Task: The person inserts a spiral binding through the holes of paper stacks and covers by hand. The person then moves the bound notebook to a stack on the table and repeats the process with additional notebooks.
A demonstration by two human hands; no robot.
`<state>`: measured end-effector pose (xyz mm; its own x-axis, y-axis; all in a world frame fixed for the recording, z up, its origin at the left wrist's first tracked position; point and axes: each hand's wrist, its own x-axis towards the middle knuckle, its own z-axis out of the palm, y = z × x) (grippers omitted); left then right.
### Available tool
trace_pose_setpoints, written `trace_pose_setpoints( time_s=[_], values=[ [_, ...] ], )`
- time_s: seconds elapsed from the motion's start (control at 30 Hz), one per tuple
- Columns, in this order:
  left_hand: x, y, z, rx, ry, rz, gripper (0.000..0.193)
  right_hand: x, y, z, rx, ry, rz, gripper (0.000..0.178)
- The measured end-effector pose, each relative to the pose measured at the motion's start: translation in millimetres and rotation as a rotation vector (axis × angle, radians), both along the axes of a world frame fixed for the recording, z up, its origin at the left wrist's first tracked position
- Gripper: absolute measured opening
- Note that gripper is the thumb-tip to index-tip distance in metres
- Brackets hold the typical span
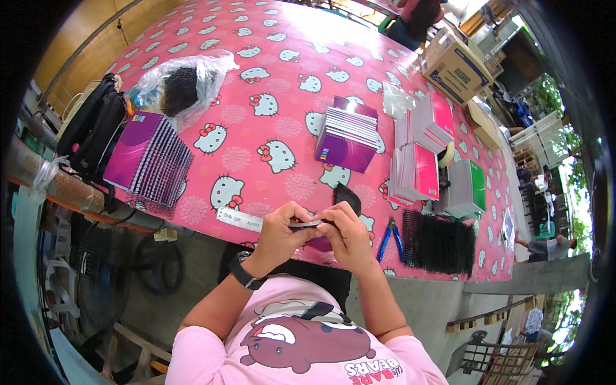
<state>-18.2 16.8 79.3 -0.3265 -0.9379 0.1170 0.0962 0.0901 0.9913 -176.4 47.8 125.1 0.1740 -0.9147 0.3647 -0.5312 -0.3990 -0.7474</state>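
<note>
Close to my body at the table's near edge, my left hand [282, 235] and my right hand [347, 236] pinch a thin notebook [319, 244] between thumbs and fingers. It is seen nearly edge-on, with a bit of purple cover below; my fingers hide most of it. A black flat piece [347, 196] lies just beyond my right hand. Beside my left hand rests a narrow silvery strip [239, 219] with markings. Blue-handled pliers [391, 240] lie to the right of my right hand, next to a bunch of black spiral coils [439, 242].
A stack of purple spiral notebooks [149, 157] stands left, by a black bag [94, 128] and a plastic bag of coils [181, 90]. Further purple notebooks [347, 138] sit ahead. Pink [420, 172] and green notebook stacks [467, 186] are right, a cardboard box [455, 67] behind.
</note>
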Motion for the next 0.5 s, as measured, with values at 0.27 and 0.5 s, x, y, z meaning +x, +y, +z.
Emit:
trace_pose_setpoints(
  time_s=[0.27, 0.5],
  values=[
    [19, -4, -4, -0.077, -0.066, 0.096, 0.017, 13, -9, 7, 0.013, 0.069, 0.112, 0.042],
    [167, -43, 85, -0.265, 0.164, 0.919, 0.025, -54, -31, -45, -0.063, 0.457, -0.348, 0.071]
  ],
)
